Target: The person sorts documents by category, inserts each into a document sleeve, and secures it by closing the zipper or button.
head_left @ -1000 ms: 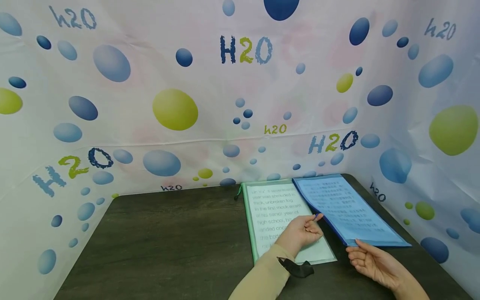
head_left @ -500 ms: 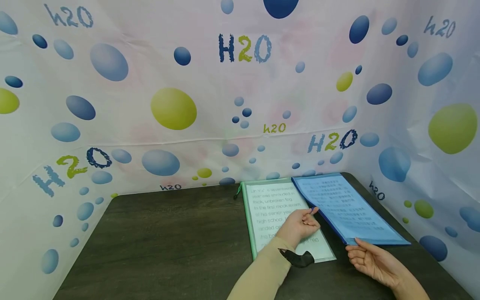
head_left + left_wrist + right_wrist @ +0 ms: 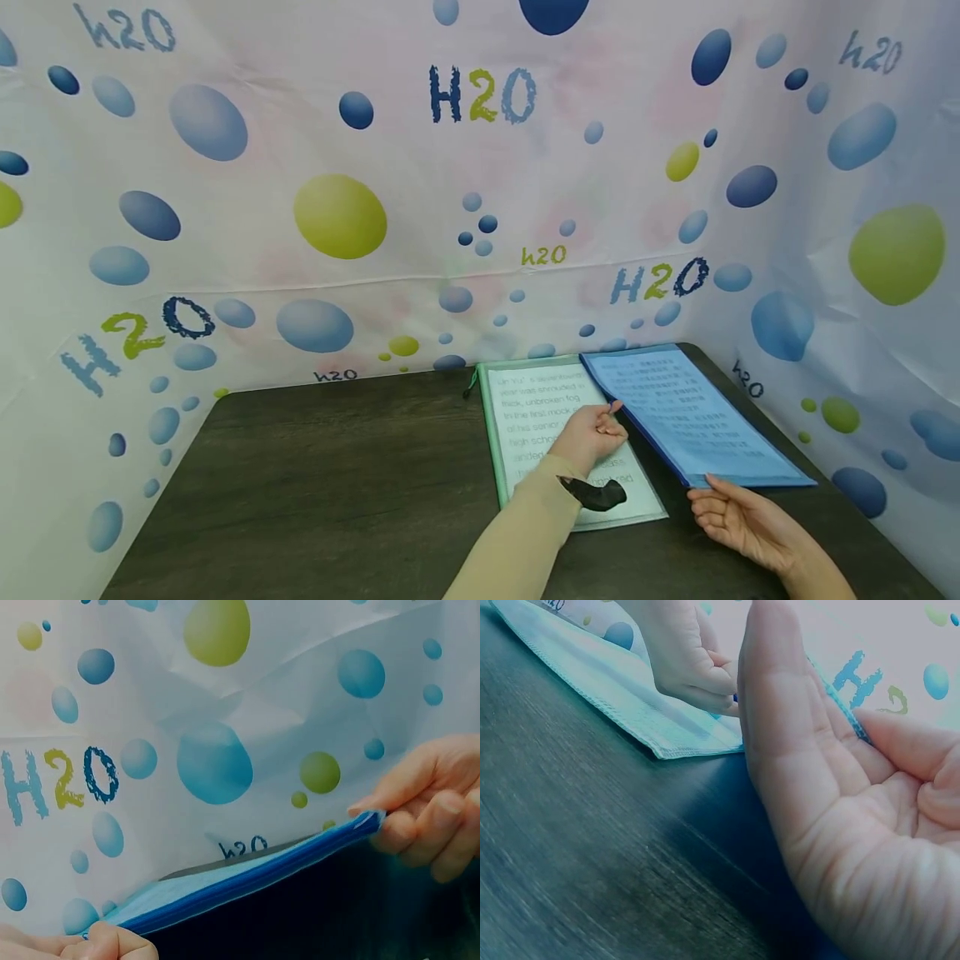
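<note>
A blue zip document pouch (image 3: pixel 682 417) with a printed sheet visible through it lies at the right of the table. Its dark blue zip edge (image 3: pixel 247 889) is raised and runs between both hands. My left hand (image 3: pixel 592 437) pinches a small blue zipper pull at that edge, partly hidden by the fingers. At the near corner, my right hand (image 3: pixel 738 521) grips the pouch between thumb and fingers; the right wrist view shows this hand (image 3: pixel 817 772) close up. Beneath the left forearm lies a green document pouch (image 3: pixel 528 417) with large English print, overlapped by the blue one.
The dark wood-grain table (image 3: pixel 322 475) extends to the left. A printed curtain (image 3: pixel 420 183) with bubbles and H2O lettering stands behind and at the sides. A green cord pull (image 3: pixel 471 383) hangs at the green pouch's far left corner. A black strap (image 3: pixel 596 493) crosses the left sleeve.
My left hand has slid along the blue pouch's zip edge, away from the right hand and toward the far end. The right hand keeps its grip on the corner. The head view has shifted slightly.
</note>
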A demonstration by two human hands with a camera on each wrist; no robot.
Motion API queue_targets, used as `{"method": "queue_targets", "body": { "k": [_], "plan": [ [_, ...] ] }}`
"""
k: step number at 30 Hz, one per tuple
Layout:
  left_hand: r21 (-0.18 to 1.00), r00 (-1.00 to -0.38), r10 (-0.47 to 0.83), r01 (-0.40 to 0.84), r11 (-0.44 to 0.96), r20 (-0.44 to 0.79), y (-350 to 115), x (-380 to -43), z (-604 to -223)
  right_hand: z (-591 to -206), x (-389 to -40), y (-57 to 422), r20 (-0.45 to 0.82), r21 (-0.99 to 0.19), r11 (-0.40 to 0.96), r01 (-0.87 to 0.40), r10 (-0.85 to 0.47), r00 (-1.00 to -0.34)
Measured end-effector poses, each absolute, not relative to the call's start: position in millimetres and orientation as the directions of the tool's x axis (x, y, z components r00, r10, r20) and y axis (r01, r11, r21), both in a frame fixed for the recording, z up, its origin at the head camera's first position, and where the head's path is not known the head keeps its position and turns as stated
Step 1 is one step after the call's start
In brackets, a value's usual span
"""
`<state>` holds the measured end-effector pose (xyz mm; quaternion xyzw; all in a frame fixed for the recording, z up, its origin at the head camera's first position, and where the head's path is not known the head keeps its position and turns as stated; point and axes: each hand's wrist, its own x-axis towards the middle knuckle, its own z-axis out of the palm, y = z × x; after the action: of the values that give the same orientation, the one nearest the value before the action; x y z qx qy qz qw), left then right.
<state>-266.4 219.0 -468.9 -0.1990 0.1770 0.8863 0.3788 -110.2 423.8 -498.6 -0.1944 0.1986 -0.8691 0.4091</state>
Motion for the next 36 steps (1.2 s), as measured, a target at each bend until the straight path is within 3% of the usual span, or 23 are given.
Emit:
{"method": "queue_targets", "body": {
  "k": [11, 24, 36],
  "plan": [
    [0.217, -0.652, 0.556, -0.727, -0.651, -0.515, 220, -282, -468, -499, -110, 423, 0.163, -0.518, -0.589, 0.62, -0.78, -0.604],
    [0.261, -0.631, 0.58, -0.76, -0.595, -0.515, 218, -306, -461, -499, -109, 422, 0.139, -0.536, -0.589, 0.605, -0.768, -0.625],
    [0.398, -0.689, 0.53, -0.721, -0.566, -0.494, 216, -330, -466, -494, -107, 420, 0.126, -0.547, -0.586, 0.598, -0.764, -0.633]
  ]
}}
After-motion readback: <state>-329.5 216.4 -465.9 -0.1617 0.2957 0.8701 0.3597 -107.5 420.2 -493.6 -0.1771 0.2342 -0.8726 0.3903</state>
